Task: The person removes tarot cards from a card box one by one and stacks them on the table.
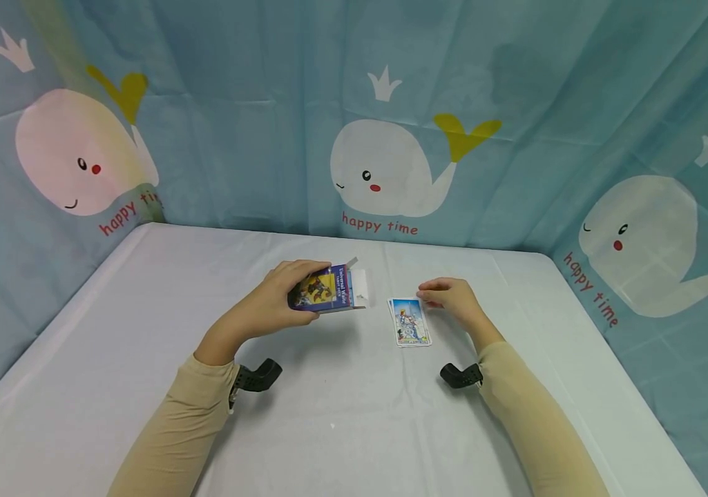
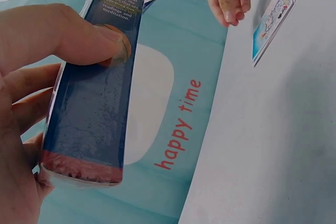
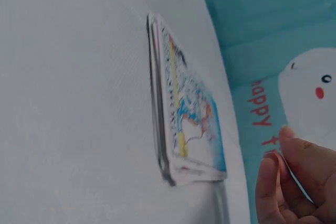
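Observation:
My left hand (image 1: 269, 298) grips a blue tarot deck box (image 1: 324, 290) above the table, with the thumb across its narrow side in the left wrist view. At the box's right end, white flaps (image 1: 360, 286) stick out. To the right of it a small stack of tarot cards (image 1: 410, 323) lies face up on the table, its edges slightly uneven. Beside the stack's upper right corner hovers my right hand (image 1: 456, 301), its fingers loosely bent with nothing seen between them. The right wrist view shows the hand apart from the cards.
A white cloth covers the table (image 1: 329, 428). Behind it and along the sides hangs a blue curtain (image 1: 235, 159) printed with whales. Black camera mounts (image 1: 259, 377) stick out from both wrists.

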A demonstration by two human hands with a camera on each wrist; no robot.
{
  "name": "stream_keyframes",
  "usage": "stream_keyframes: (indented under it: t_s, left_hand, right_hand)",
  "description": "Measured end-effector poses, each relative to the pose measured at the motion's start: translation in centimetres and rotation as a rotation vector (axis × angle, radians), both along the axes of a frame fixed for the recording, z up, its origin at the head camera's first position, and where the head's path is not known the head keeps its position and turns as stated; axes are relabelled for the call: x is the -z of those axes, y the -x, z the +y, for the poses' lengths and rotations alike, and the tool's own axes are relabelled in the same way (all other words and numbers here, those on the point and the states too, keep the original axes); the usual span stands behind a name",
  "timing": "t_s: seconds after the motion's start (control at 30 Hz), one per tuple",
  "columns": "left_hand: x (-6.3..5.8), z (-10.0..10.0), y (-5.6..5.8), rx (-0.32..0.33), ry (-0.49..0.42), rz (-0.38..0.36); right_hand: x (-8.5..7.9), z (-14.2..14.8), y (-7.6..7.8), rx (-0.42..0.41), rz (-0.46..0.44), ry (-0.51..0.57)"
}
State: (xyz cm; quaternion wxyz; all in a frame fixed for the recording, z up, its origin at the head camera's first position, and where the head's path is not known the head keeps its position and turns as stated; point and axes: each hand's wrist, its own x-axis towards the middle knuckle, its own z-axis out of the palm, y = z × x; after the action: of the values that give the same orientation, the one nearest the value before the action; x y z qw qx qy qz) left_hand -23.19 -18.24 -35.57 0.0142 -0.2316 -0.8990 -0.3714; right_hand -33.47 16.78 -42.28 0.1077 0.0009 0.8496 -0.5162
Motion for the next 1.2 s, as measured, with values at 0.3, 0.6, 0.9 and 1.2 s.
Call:
stream_keyframes:
  t_s: [0.3,0.6,0.9,1.2]
  left_hand:
    - [0.0,0.1,0.0,-0.003,0.012,-0.008]
    - [0.1,0.0,0.1,-0.004,0.014,-0.009]
    - [0.1,0.0,0.1,-0.001,0.015,-0.006]
    - [0.2,0.1,0.1,-0.003,0.023,0.001]
  right_hand:
    - [-1.7,-0.9,-1.8,-0.017,0.017,0.065]
    - [-3.2,-2.6,-3.8,-0.056,0.054,0.112]
    - [-5.0,-4.4,-5.3,-0.122,0.08,0.165]
    - [-6.5,-6.0,-6.6,-0.122,0.112,0.23]
